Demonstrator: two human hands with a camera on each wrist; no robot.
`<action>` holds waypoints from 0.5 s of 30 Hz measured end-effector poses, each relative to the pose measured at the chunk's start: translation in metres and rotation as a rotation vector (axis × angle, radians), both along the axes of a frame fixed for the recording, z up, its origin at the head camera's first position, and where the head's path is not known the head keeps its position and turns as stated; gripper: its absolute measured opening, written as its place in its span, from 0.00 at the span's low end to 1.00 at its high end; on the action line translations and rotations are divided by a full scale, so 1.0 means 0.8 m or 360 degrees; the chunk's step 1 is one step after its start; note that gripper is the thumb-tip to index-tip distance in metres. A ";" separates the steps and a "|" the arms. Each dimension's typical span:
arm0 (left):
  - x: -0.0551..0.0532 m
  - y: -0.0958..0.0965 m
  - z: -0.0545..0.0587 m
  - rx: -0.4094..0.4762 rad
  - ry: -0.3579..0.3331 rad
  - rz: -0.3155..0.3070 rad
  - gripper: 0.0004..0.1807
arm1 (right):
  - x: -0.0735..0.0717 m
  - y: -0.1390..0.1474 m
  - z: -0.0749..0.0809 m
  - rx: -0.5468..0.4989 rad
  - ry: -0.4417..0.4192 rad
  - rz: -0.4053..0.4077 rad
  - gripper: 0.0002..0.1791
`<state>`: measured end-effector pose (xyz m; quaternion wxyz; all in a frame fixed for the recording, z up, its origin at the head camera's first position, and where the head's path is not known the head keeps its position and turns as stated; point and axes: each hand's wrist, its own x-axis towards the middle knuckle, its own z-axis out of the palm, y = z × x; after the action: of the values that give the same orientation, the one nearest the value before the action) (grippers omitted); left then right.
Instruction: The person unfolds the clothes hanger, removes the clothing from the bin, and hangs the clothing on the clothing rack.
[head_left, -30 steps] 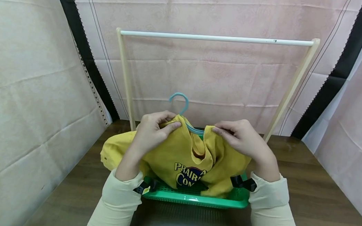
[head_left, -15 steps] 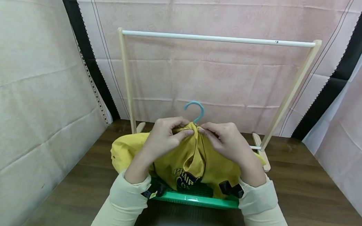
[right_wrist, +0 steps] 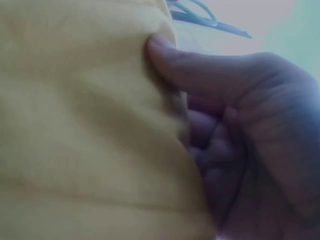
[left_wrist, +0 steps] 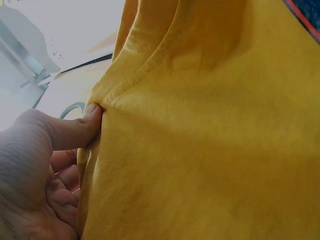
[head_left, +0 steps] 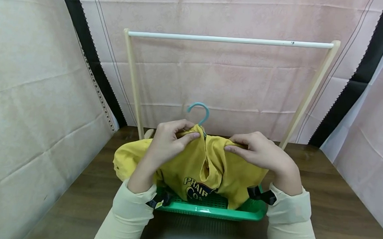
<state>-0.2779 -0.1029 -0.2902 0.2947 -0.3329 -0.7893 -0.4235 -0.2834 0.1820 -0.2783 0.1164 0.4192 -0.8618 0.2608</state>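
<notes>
A yellow T-shirt [head_left: 182, 162] with dark printed lettering is held up over a green basket [head_left: 205, 211]. From its neckline rises the hook of a light blue hanger [head_left: 206, 111]; most of the hanger's body is hidden by the cloth in the head view. My left hand [head_left: 170, 140] pinches the shirt beside the collar, thumb in front, as the left wrist view confirms at the neckline seam. Farther out along the other shoulder, my right hand [head_left: 258, 149] pinches the shirt's top edge. In the right wrist view, part of the blue hanger [right_wrist: 210, 21] shows beyond the cloth.
Behind the basket stands a rack with a white top bar [head_left: 229, 39] and pale side posts [head_left: 311, 92]. All of it is on a brown wooden table [head_left: 331, 201], with light fabric walls [head_left: 42, 88] at the back and sides.
Both hands came together at the collar, then parted. The right hand moved right along the shoulder, and the shirt now covers the hanger arm that showed earlier. The hook shifted right, then partly back left.
</notes>
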 end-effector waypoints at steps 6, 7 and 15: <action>-0.001 -0.002 0.000 -0.0069 0.0045 0.0024 0.05 | -0.003 0.001 -0.002 -0.0048 0.0036 0.0058 0.08; -0.002 -0.006 0.000 -0.0097 0.0045 0.0041 0.05 | -0.003 0.003 -0.001 -0.0058 0.0044 0.0057 0.08; -0.004 -0.036 0.005 -0.0350 -0.0121 0.0041 0.07 | -0.002 0.026 0.003 -0.0145 0.0137 -0.0003 0.04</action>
<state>-0.2809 -0.1321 -0.2866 0.2318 -0.3367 -0.8458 -0.3429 -0.2850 0.2031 -0.2756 0.1724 0.4235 -0.8437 0.2814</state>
